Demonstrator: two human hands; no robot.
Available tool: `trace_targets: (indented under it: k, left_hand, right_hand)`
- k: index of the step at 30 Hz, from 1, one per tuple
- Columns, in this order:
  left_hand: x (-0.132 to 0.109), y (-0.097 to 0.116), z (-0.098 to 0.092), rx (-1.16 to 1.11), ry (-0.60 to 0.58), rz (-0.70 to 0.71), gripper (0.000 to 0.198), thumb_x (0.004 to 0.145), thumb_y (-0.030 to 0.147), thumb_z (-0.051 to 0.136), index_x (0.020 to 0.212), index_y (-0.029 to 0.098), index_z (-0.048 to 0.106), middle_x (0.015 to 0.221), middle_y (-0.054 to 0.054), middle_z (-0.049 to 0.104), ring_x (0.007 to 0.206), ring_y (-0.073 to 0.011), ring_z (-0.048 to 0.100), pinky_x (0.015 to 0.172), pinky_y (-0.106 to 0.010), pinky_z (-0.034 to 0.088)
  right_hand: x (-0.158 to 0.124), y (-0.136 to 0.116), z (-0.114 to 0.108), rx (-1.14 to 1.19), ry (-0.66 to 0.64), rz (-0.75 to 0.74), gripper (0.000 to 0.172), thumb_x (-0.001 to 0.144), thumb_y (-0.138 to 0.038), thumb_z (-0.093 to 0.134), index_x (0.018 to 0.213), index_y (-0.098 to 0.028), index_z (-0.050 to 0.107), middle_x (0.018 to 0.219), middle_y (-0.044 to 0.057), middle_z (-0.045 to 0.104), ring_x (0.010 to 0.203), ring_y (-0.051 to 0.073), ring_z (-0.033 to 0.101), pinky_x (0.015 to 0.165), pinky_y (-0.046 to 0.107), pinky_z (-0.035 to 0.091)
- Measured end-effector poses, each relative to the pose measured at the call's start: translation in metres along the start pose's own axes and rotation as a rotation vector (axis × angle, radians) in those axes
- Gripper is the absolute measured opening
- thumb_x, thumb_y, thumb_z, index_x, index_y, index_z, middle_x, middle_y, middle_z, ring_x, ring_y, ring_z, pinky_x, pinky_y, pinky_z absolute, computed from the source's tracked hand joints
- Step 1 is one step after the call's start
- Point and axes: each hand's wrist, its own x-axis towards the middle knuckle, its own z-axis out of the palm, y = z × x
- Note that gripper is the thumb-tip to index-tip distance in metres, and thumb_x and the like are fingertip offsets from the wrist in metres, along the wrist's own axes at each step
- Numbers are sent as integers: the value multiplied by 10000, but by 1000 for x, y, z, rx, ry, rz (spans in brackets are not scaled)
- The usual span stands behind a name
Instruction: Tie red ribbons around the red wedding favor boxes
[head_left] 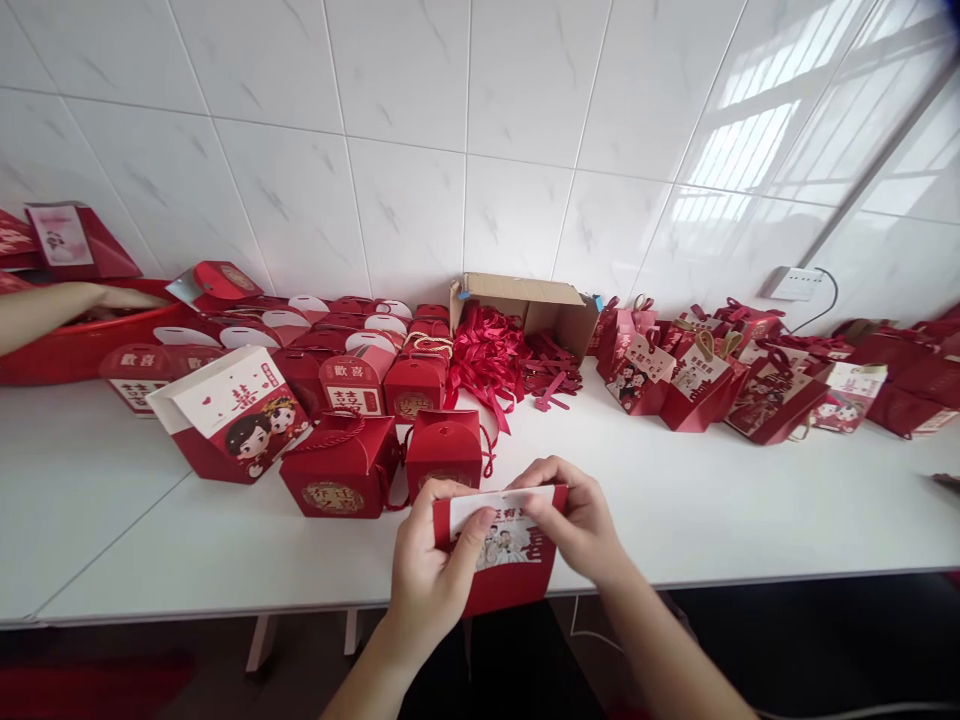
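Left hand (429, 570) fingers pinched closed on flat red paper gift bag with white illustrated panel (499, 555), right hand (581, 525) gripping its top edge, bag over white table (712, 510) near edge, red handled gift boxes (341, 465) at 11 o'clock, red ribbon pile (487, 355) at 12 o'clock.

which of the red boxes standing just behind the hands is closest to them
The small plain red box, directly behind the left hand. The wider box with the gold emblem stands further left.
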Motion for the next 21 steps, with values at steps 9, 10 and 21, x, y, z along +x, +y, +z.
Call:
trace_targets:
  k: [9, 10, 21]
  left_hand:
    - [-3, 9, 7, -8, 109, -83, 194, 832, 378, 647, 798, 199, 580, 689, 17, 659, 583, -126, 628, 553, -192, 505]
    - [-4, 9, 8, -12, 126, -96, 205, 828, 392, 650, 796, 200, 584, 689, 16, 661, 587, -128, 629, 557, -194, 506]
    - [-3, -6, -1, 39, 14, -11, 109, 856, 306, 623, 859, 205, 585, 741, 2, 691, 631, -137, 667, 566, -188, 533]
  right_hand:
    - [103, 99, -97, -802, 147, 125, 290, 935, -406, 524, 1034, -159, 638, 1066, 125, 673, 975, 242, 641, 865, 429, 524]
    - [109, 112, -101, -855, 127, 146, 258, 925, -371, 563, 1056, -161, 635, 1084, 113, 665, 996, 235, 632, 887, 432, 516]
    - [81, 121, -91, -1155, -109, 96, 202, 940, -150, 475, 1018, -167, 660, 949, 109, 698, 986, 248, 607, 881, 392, 482]
